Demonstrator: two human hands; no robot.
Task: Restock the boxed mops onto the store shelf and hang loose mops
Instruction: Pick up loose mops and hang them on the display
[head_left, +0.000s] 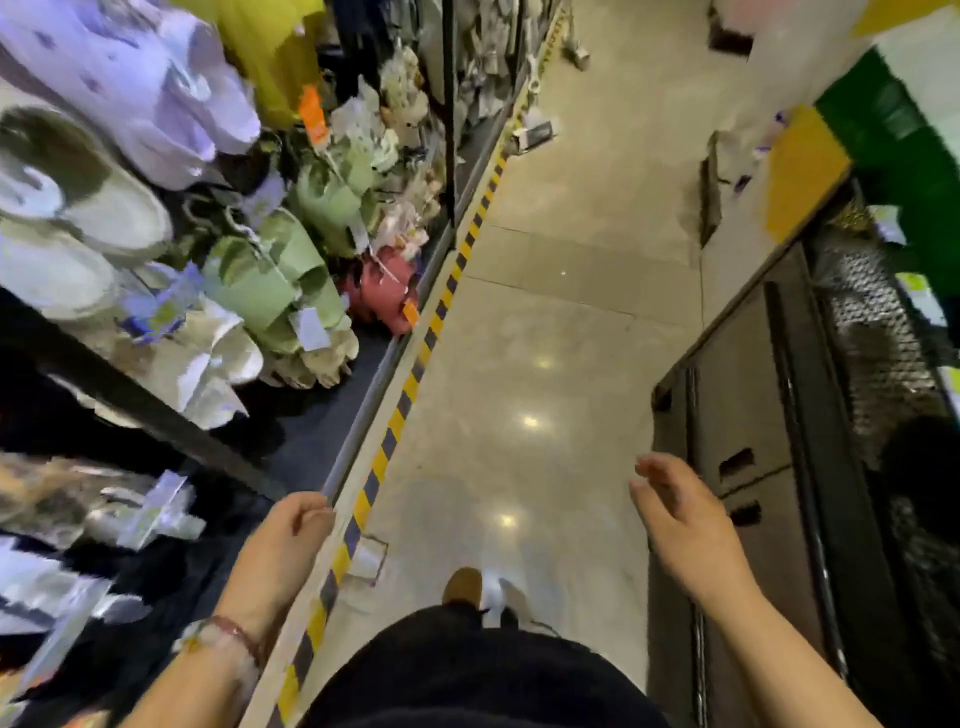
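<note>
Both hands are free: the left hand (291, 530) hangs loosely curled, holding nothing, beside the yellow-and-black striped shelf edge (415, 364); the right hand (680, 514) is relaxed over the glossy beige tiled floor (545, 312). No boxed or loose mops are visible, so I judge the sensible step is walking on, scanning the aisle and watching footing.

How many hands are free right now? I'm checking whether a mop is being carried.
2. The left hand hangs by the shelf edge; the right hand is over the aisle floor. Neither holds anything.
</note>
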